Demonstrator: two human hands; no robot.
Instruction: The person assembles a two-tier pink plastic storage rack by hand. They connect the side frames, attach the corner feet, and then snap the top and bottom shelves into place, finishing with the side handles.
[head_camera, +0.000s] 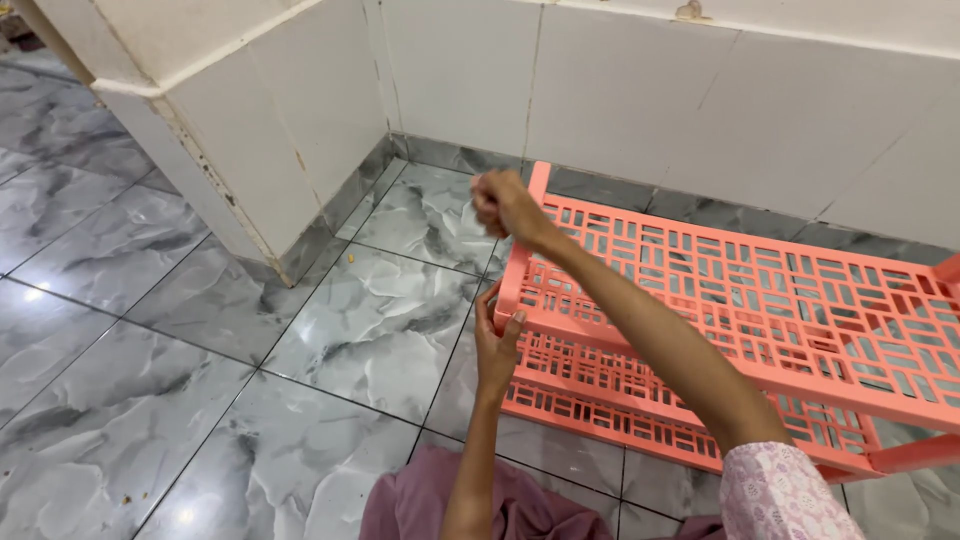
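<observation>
The left hand (497, 345) closes its grip on the near corner of the coral-pink plastic lattice shelf rack (760, 300). The right hand (505, 205), at 12 o'clock from the left, is a pressed-together fist touching the far corner post, above the grey marble floor (250, 400).

Your left hand (497, 345) grips the near-left corner of the coral lattice rack (740, 300), with your right hand (505, 205) fisted above its far-left post. From 7 to 10 o'clock, grey marble floor (200, 380) gives you open passage. At 11 o'clock a white tiled pillar (250, 130) intrudes. From 12 to 2 o'clock the tiled wall (700, 90) closes off the far side behind the rack.
</observation>
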